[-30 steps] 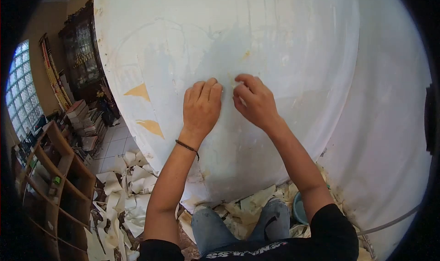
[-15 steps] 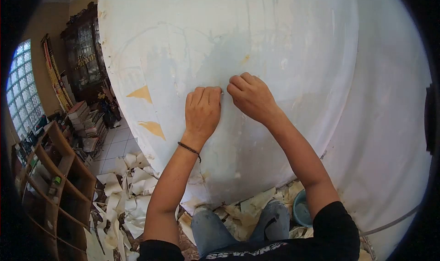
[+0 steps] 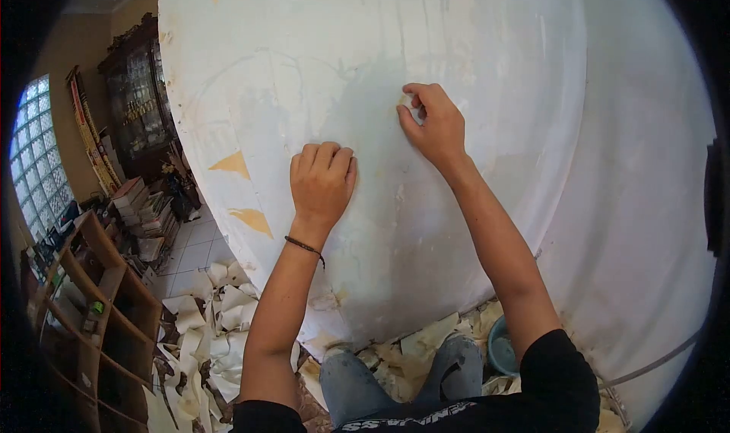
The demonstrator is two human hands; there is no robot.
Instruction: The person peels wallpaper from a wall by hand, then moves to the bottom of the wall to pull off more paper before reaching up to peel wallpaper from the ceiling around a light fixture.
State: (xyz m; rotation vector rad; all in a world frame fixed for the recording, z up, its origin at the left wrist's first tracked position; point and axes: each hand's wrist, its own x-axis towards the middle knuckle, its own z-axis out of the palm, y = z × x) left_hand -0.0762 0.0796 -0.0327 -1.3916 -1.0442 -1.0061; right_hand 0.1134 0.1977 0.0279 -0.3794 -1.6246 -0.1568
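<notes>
Both my hands are raised in front of a pale, stained wall [image 3: 471, 182]. My left hand [image 3: 323, 183] rests close against it, back toward me, fingers bent and drawn together; whatever lies under the fingertips is hidden. Higher and to the right, my right hand [image 3: 439, 125] is bent at the wall, its thumb and index finger apart around a small yellowish spot. I see nothing clearly held there. Two torn tan patches, an upper one [image 3: 233, 164] and a lower one [image 3: 252, 221], mark the wall to the left of my left hand.
Crumpled paper scraps [image 3: 232, 311] cover the floor along the wall and around my legs. A blue bucket [image 3: 502, 349] stands by my right knee. At left are a wooden shelf unit [image 3: 110, 288], stacked books [image 3: 144, 209] and a dark glass cabinet [image 3: 137, 91].
My right hand has moved up and right, away from my left hand, and its thumb and index finger have parted. My left hand has shifted slightly left and remains bent.
</notes>
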